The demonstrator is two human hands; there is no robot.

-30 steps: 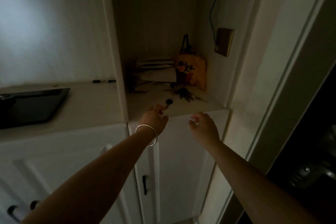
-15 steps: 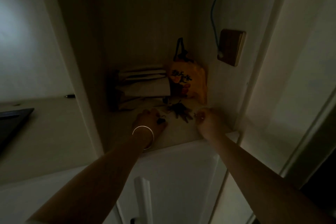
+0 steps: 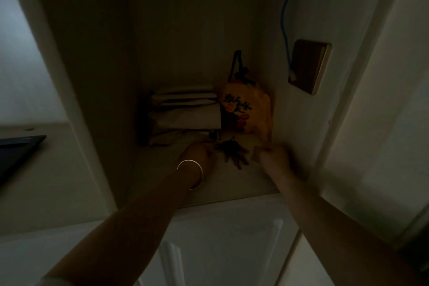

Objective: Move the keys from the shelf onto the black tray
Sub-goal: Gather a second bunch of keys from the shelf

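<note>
A dark bunch of keys lies on the shelf inside a dim alcove. My left hand, with a silver bangle on the wrist, has its fingers curled over the left end of the bunch. My right hand is blurred and sits just right of the keys, close to the alcove's side wall; its fingers look bent, and I cannot make out whether they touch the keys. A corner of the black tray shows at the far left on the counter.
Behind the keys stand a stack of folded pale cloths and an orange printed bag. A brown wall plate with a blue cable hangs on the right wall. A white upright separates the alcove from the counter.
Both hands have reached deeper into the alcove and closed in on the keys. The left hand now covers the fob end. The view has shifted right, so less of the tray shows.
</note>
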